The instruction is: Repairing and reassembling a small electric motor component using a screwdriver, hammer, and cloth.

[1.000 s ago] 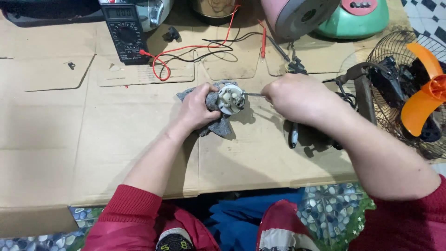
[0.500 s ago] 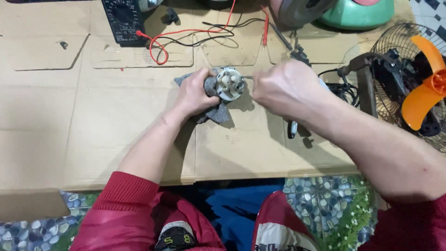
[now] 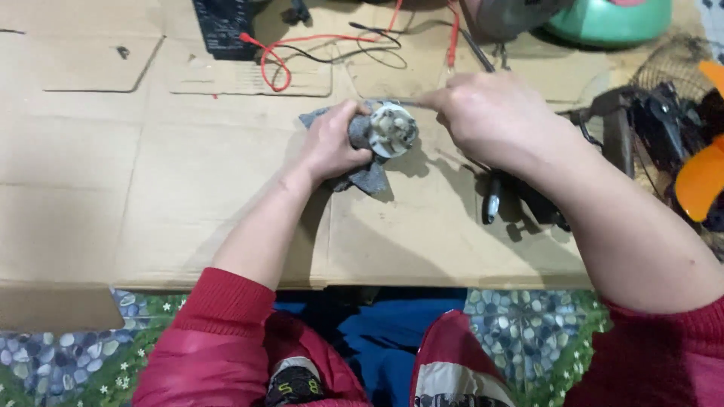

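Evenly and fairly brightly lit, from above. Soft, short shadows thrown toward the lower right of the right hand [image 3: 494, 120] and under the grey cloth [image 3: 362, 136] on the cardboard [image 3: 151, 188]. No glare. Slightly soft overall, with mild motion blur on the hands. Top edge cropped tight; orange fan blade [image 3: 705, 173] smeared at the right edge.
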